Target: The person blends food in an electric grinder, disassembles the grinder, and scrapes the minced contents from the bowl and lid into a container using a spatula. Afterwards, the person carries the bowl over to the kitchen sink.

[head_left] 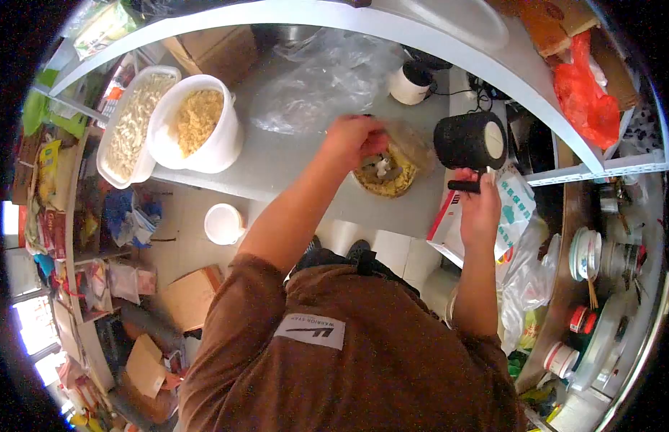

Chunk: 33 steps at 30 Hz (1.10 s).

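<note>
My left hand (354, 140) is over the back left of a clear round bowl (398, 193), its fingers curled near the rim; what they hold, if anything, is hidden. Chopped yellow food (392, 174) lies in the bowl around a pale central hub. A translucent sheet or cover (415, 144) shows at the bowl's back right side. On the right, my right hand (480, 194) is closed around the black handle of a black cylindrical appliance (457, 140). This appliance is tipped sideways, with its round cream end facing right.
A white tub (230, 137) of yellow crumbly food and a tray (104, 162) of pale strips stand at the left. Crumpled clear plastic (298, 90) and a white-and-black device (410, 83) lie farther back. A shelf edge (334, 13) crosses above; a white bucket (224, 224) sits below.
</note>
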Motion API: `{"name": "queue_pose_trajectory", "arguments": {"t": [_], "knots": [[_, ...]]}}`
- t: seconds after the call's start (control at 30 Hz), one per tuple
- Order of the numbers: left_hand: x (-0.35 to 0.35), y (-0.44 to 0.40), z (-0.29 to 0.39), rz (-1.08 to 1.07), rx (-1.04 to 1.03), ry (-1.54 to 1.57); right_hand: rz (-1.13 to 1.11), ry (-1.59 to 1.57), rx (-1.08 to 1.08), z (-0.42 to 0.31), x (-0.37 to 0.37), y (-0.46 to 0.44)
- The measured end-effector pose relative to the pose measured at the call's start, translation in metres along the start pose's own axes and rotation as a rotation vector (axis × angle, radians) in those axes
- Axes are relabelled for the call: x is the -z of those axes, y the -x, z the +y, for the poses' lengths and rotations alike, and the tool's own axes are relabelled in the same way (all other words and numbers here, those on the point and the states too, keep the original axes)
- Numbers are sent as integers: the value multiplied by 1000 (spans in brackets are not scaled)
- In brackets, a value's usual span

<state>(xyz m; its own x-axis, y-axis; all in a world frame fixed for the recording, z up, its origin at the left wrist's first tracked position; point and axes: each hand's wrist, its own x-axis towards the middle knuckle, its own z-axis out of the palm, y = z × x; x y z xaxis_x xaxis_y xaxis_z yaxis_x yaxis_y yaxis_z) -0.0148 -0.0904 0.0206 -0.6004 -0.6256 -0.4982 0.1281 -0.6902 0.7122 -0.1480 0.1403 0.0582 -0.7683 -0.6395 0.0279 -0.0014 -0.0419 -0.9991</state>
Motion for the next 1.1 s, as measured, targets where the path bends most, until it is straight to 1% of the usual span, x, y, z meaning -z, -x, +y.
{"name": "queue_pose_trajectory", "arguments": {"t": [0.07, 0.1, 0.17, 0.23, 0.33, 0.4, 0.43, 0.5, 0.53, 0.6, 0.63, 0.7, 0.73, 0.8, 0.83, 0.9, 0.93, 0.97, 1.0, 1.03, 1.07, 1.1], "knots": [[-7, 0, 6, -15, 5, 10, 5, -149, -38, -10, 2, 0], [-8, -2, 8, -37, 11, 17, 5, -150, -39, -11, 3, -1], [-7, -6, 9, -63, 8, 25, 77, -497, -97, -11, 6, -4], [-7, -3, 10, -90, 8, 33, 58, -511, -100, -11, 9, -7], [-10, 2, 16, -53, -19, 82, 65, -504, -78, -10, 11, -11], [-9, 7, 19, -28, -130, 8, 52, -517, -60, -7, 16, -15], [-7, 7, 20, -24, -131, 8, 50, -518, -63, -6, 17, -17], [-3, 9, 24, -8, -237, -62, 47, -497, -35, -5, 19, -20], [0, 11, 27, -5, -236, -63, 46, -498, -37, -3, 20, -22], [5, 16, 33, 43, -319, -158, 71, -461, -38, 2, 21, -26], [10, 17, 33, 44, -319, -159, 71, -462, -40, 5, 21, -29], [19, 19, 35, 92, -491, -285, 75, -209, -89, 13, 22, -33], [24, 20, 36, 91, -489, -289, 78, -211, -91, 21, 26, -36], [33, 26, 40, 142, -730, -603, -40, 141, 43, 41, 33, -43], [36, 31, 41, 143, -728, -606, -39, 139, 41, 48, 36, -47], [42, 41, 43, 284, -925, -888, 44, 37, -120, 63, 38, -56], [46, 43, 43, 284, -923, -892, 42, 11, -141, 74, 40, -62], [51, 44, 43, 346, -958, -1004, 42, 7, -144, 85, 40, -67], [56, 44, 43, 408, -991, -1117, 73, -83, -144, 94, 38, -71], [63, 42, 41, 406, -991, -1123, 106, -174, -143, 103, 37, -76], [71, 38, 36, 434, -1036, -1150, 108, -177, -146, 115, 38, -81], [77, 37, 33, 461, -1080, -1176, 105, -110, -177, 121, 39, -86]]}}
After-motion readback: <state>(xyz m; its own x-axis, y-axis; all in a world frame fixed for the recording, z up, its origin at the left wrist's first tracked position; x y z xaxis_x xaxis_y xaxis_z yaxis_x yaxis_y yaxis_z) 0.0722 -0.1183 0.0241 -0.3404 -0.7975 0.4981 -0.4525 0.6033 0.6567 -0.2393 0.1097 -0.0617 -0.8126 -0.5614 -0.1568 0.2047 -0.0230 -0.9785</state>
